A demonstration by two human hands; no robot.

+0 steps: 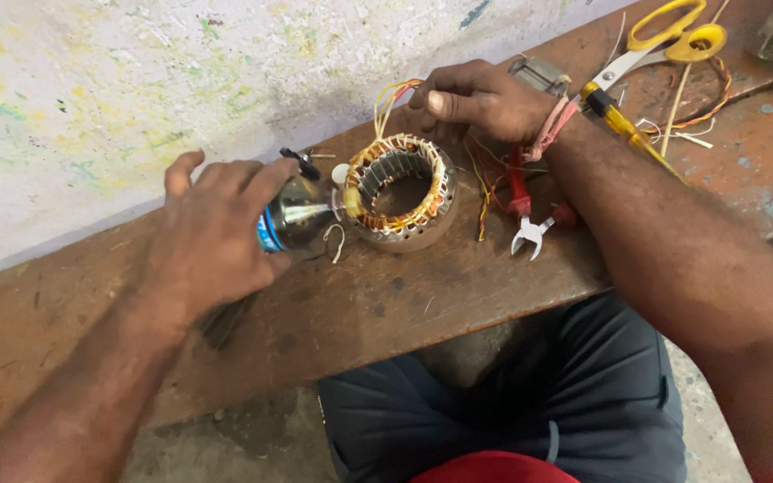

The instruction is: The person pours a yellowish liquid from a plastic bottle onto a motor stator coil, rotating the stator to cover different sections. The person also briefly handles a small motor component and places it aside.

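Hands work over a worn brown wooden desk set against a paint-flecked pale wall. Left hand wraps a small spray can with a shiny metal shoulder and a blue band, its grip closed round the can's body, the forefinger raised over the black nozzle at the top; the can lies tilted with its nozzle end pointing right, just beside the stator. That motor stator, a metal ring wound with copper coils and tied with pale lacing, sits flat on the desk between the two hands, its open bore facing up. Right hand rests at the stator's far right edge, its grip pinched shut on the bundle of yellow and orange lead wires that rise from the windings. A red and pink thread band is tied round that wrist. Just right of the stator lie red-handled cutting pliers, jaws pointing toward the near edge. Farther right, a yellow-handled screwdriver lies partly under the forearm, and yellow-handled scissors rest at the far right, near loose wire offcuts. Below the desk's near edge, the person's dark trousers show.
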